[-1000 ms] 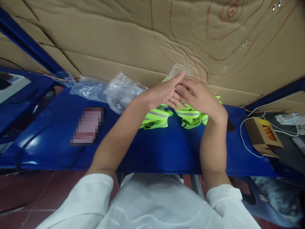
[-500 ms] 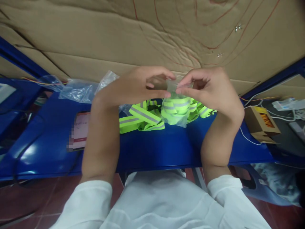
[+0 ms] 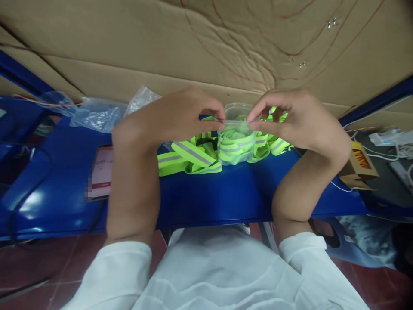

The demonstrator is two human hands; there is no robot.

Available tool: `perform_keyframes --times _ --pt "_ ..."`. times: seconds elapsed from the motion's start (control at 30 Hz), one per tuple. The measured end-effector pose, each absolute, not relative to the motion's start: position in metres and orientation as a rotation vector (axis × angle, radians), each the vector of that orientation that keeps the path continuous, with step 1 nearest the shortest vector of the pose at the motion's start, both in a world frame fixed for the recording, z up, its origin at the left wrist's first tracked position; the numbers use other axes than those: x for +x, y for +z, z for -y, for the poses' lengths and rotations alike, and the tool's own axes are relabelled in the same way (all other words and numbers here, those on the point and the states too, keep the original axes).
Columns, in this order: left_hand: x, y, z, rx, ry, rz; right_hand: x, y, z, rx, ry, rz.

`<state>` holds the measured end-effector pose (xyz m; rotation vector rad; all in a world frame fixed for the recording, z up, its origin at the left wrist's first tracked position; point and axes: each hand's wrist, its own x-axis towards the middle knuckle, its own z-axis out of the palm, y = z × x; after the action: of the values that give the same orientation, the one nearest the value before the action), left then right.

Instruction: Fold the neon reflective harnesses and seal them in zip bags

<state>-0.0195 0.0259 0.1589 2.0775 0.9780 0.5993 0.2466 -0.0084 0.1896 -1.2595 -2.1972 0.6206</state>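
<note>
Pinching both sides of the clear bag (image 3: 237,123) just below its top flap, the left hand (image 3: 190,114) and right hand (image 3: 298,112) face each other, wrists bent sharply inward. Thin, smooth plastic stretches between them, bulging with coiled lime straps (image 3: 236,144) striped grey. More loose straps (image 3: 196,157) lie flat and folded on either side, on the glossy blue table (image 3: 209,198). Creased brown cardboard (image 3: 129,43) stands behind.

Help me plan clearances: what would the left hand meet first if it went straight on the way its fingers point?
The clear plastic bag of reflective straps, whose edge the left hand pinches; beyond it, probably the right hand, though depth is hard to judge.
</note>
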Motion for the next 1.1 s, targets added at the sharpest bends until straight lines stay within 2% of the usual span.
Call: perform_keyframes --times 0.33,0.5,0.67,0.8,1.1 --pt "-0.017 0.163 -0.021 2.131 0.612 -1.061 0.256 0.193 0.007 -1.188 0.636 2.147" --pt "-0.015 0.155 -0.029 2.082 0.668 -1.026 0.27 0.175 -0.02 -1.279 0.915 2.091" --pt "-0.019 0.144 -0.042 2.046 0.631 -0.985 0.273 0.153 -0.047 -1.252 0.921 2.023" --pt "-0.033 0.136 -0.051 2.062 0.591 -0.87 0.264 0.148 -0.05 -1.225 1.229 1.908" --pt "-0.035 0.148 -0.043 2.229 0.262 -1.136 0.24 0.13 -0.07 -1.11 1.452 1.989"
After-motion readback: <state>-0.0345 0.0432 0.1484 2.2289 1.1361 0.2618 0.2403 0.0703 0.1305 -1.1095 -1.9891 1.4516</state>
